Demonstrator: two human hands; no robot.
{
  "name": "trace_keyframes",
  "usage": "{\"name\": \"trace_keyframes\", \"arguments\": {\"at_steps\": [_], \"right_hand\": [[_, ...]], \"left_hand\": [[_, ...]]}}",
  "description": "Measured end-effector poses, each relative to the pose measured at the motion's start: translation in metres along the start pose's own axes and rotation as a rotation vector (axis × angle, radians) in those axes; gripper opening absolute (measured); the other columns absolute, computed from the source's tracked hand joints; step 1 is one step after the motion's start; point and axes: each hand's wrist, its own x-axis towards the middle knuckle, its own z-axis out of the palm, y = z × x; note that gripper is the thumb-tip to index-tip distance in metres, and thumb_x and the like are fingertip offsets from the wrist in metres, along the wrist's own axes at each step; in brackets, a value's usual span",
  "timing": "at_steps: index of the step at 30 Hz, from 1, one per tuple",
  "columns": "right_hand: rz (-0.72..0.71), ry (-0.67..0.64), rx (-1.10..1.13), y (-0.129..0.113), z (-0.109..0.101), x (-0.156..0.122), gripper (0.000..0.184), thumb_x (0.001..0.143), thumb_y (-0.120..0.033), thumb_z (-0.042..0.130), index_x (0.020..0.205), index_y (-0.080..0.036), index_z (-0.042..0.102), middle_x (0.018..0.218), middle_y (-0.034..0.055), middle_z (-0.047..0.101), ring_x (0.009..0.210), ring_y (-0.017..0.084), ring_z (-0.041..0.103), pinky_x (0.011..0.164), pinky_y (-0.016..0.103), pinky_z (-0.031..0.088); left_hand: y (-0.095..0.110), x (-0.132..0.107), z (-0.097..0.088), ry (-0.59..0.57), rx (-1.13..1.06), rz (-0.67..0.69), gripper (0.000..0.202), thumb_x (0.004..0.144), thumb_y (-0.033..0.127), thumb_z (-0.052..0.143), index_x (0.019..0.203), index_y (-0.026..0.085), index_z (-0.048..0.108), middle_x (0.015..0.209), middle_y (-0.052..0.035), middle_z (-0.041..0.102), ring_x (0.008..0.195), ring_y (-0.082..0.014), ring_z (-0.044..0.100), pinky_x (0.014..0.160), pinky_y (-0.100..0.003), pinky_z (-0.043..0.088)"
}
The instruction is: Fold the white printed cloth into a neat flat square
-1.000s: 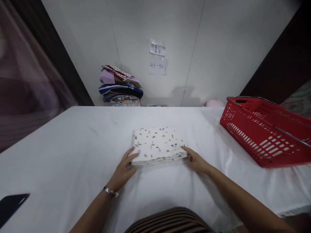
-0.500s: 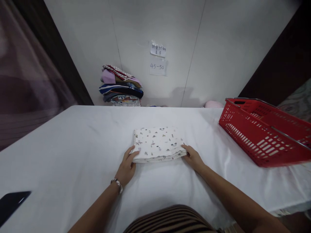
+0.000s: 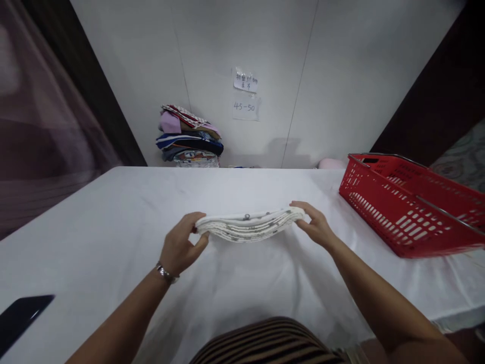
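A folded white cloth [image 3: 248, 227] with small dark prints hangs in the air above the white table [image 3: 94, 217], sagging a little in the middle. My left hand [image 3: 181, 245] grips its left end, thumb on top and fingers under. My right hand [image 3: 313, 223] holds its right end the same way. I see the cloth edge-on, so its stacked folds show.
A red plastic basket [image 3: 407, 205] with metal handles stands at the right on the table. A pile of folded clothes [image 3: 189, 136] sits against the far wall under two paper notes [image 3: 246, 94]. A dark flat object [image 3: 20, 321] lies at the near left edge.
Both hands slid under the ends of the folded cloth and lifted it off the table; it now hangs between them.
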Motion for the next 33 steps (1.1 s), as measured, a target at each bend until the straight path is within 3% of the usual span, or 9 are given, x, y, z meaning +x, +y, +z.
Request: {"name": "trace_keyframes", "arguments": {"at_steps": [5, 8, 12, 15, 18, 21, 25, 30, 33], "right_hand": [[0.195, 0.133, 0.385, -0.036, -0.019, 0.035, 0.032, 0.073, -0.036, 0.068, 0.102, -0.023, 0.060, 0.092, 0.0022, 0.065, 0.081, 0.017, 0.061, 0.074, 0.031, 0.050], [0.325, 0.132, 0.589, -0.038, -0.009, 0.050, 0.042, 0.071, -0.037, 0.070, 0.108, -0.024, 0.056, 0.086, 0.0006, 0.066, 0.074, 0.015, 0.061, 0.067, 0.029, 0.050], [0.636, 0.055, 0.700, -0.005, 0.035, 0.053, 0.050, 0.064, -0.036, 0.072, 0.109, -0.021, 0.055, 0.083, 0.0011, 0.066, 0.069, 0.016, 0.062, 0.063, 0.028, 0.049], [0.909, -0.019, 0.551, 0.028, 0.076, 0.046, 0.048, 0.065, -0.032, 0.068, 0.109, -0.019, 0.056, 0.083, 0.0032, 0.067, 0.069, 0.016, 0.061, 0.056, 0.025, 0.047], [1.031, -0.093, 0.384, 0.048, 0.102, 0.042, 0.048, 0.070, -0.034, 0.064, 0.114, -0.017, 0.055, 0.086, 0.0058, 0.067, 0.071, 0.017, 0.062, 0.056, 0.025, 0.046], [1.033, -0.120, 0.358, 0.055, 0.108, 0.044, 0.050, 0.071, -0.038, 0.063, 0.115, -0.018, 0.055, 0.093, 0.0075, 0.067, 0.076, 0.019, 0.062, 0.060, 0.026, 0.047], [1.005, -0.188, 0.244, 0.058, 0.104, 0.047, 0.062, 0.070, -0.053, 0.062, 0.119, -0.016, 0.053, 0.111, 0.0120, 0.063, 0.090, 0.022, 0.061, 0.070, 0.030, 0.048], [0.819, -0.256, -0.121, 0.061, 0.109, 0.044, 0.056, 0.079, -0.053, 0.053, 0.119, -0.014, 0.055, 0.114, 0.0133, 0.061, 0.100, 0.025, 0.059, 0.084, 0.032, 0.044], [0.676, -0.327, -0.398, 0.054, 0.111, 0.045, 0.046, 0.084, -0.046, 0.046, 0.117, -0.015, 0.056, 0.114, 0.0148, 0.061, 0.105, 0.027, 0.056, 0.088, 0.037, 0.042]], "left_hand": [[0.025, 0.031, -0.039, 0.171, 0.051, -0.112, 0.032, 0.076, 0.032, 0.052, 0.106, 0.022, 0.057, 0.094, -0.0024, 0.063, 0.075, -0.0144, 0.056, 0.070, -0.027, 0.048], [0.018, 0.040, -0.037, 0.193, 0.033, -0.355, 0.029, 0.077, 0.039, 0.048, 0.097, 0.023, 0.061, 0.087, 0.0000, 0.064, 0.071, -0.0144, 0.056, 0.068, -0.027, 0.046], [-0.025, 0.034, 0.005, -0.051, -0.082, -0.727, 0.034, 0.075, 0.048, 0.047, 0.084, 0.019, 0.064, 0.075, 0.0005, 0.066, 0.072, -0.0170, 0.058, 0.064, -0.025, 0.044], [-0.060, 0.022, 0.044, -0.228, -0.120, -0.926, 0.035, 0.076, 0.045, 0.044, 0.074, 0.017, 0.063, 0.079, -0.0044, 0.068, 0.076, -0.0183, 0.060, 0.066, -0.025, 0.044], [-0.080, 0.015, 0.069, -0.334, -0.036, -1.012, 0.034, 0.077, 0.042, 0.043, 0.067, 0.016, 0.062, 0.078, -0.0097, 0.069, 0.077, -0.0221, 0.061, 0.068, -0.029, 0.044], [-0.085, 0.016, 0.078, -0.348, -0.009, -0.998, 0.034, 0.078, 0.042, 0.042, 0.072, 0.016, 0.064, 0.083, -0.0112, 0.069, 0.081, -0.0245, 0.061, 0.070, -0.031, 0.044], [-0.088, 0.018, 0.081, -0.380, 0.059, -0.979, 0.039, 0.079, 0.042, 0.041, 0.097, 0.015, 0.063, 0.104, -0.0118, 0.067, 0.094, -0.0245, 0.061, 0.077, -0.030, 0.044], [-0.091, 0.022, 0.078, -0.510, 0.212, -0.923, 0.049, 0.082, 0.046, 0.038, 0.116, 0.015, 0.055, 0.110, -0.0146, 0.064, 0.100, -0.0273, 0.060, 0.082, -0.036, 0.045], [-0.083, 0.026, 0.072, -0.525, 0.378, -0.794, 0.051, 0.083, 0.044, 0.037, 0.120, 0.013, 0.051, 0.114, -0.0168, 0.061, 0.104, -0.0293, 0.058, 0.083, -0.040, 0.046]]}}
